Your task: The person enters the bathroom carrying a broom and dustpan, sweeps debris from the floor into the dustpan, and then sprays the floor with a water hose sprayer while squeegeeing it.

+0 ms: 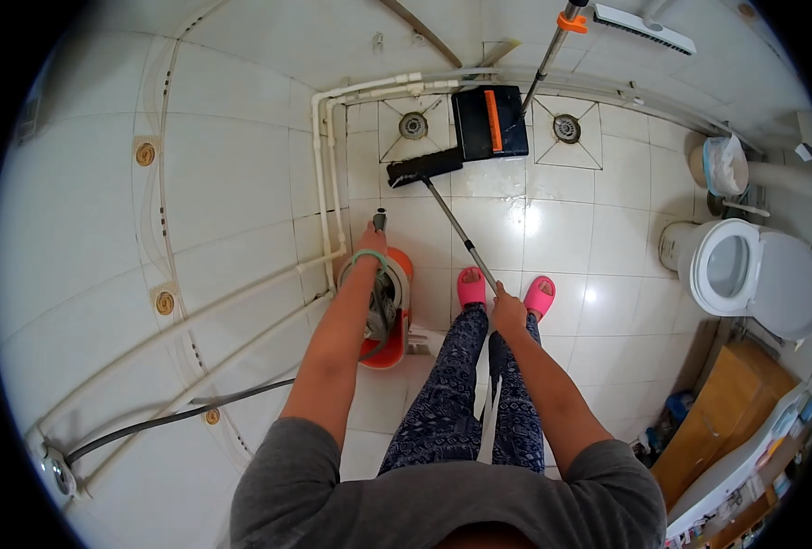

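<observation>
My right hand (508, 311) is wrapped round the metal pole of a mop (461, 233). The mop's wide black head (424, 168) rests on the wet tiles near a dustpan, its far end tilted away from me. My left hand (374, 242) is closed round the end of a grey hose (380, 220), held out over the floor. Just below that hand stands an orange bucket (391, 359) with a metal wringer basket (380, 302) inside, partly hidden by my left forearm. The hose passes over the bucket.
A black dustpan (470, 128) with an orange strip stands between two floor drains (412, 125). White pipes (322, 174) run along the left wall. On the right are a toilet (726, 265), a lined waste bin (725, 165) and a wooden cabinet (713, 430).
</observation>
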Demonstrator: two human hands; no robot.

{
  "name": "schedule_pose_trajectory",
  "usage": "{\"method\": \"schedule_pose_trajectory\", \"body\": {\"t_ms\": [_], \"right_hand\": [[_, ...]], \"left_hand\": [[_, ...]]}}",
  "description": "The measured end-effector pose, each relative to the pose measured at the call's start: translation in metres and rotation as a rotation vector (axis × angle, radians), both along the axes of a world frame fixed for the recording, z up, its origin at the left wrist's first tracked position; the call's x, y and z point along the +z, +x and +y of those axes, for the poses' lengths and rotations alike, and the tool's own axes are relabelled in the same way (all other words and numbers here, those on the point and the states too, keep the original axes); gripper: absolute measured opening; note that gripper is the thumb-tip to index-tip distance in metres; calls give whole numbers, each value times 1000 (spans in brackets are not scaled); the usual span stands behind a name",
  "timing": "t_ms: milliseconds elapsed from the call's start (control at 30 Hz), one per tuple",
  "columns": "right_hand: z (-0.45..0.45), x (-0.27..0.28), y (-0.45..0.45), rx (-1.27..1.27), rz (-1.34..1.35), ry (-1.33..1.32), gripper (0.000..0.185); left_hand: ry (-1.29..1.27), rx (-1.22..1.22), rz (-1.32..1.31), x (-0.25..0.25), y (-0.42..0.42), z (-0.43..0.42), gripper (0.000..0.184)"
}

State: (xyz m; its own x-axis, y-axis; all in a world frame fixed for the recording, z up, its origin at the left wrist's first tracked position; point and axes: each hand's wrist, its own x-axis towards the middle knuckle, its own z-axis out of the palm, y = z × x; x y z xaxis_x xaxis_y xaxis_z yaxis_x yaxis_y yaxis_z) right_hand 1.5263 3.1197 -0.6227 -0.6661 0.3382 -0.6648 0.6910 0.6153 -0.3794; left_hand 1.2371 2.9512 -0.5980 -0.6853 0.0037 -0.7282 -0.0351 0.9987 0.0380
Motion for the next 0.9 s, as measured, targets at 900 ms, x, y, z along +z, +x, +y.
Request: {"method": "schedule_pose_trajectory", "body": {"t_ms": [900], "right_hand": [[12, 32, -12, 43, -67, 36, 50]], "left_hand": [[-212, -438, -41, -22, 1, -12, 34]]}}
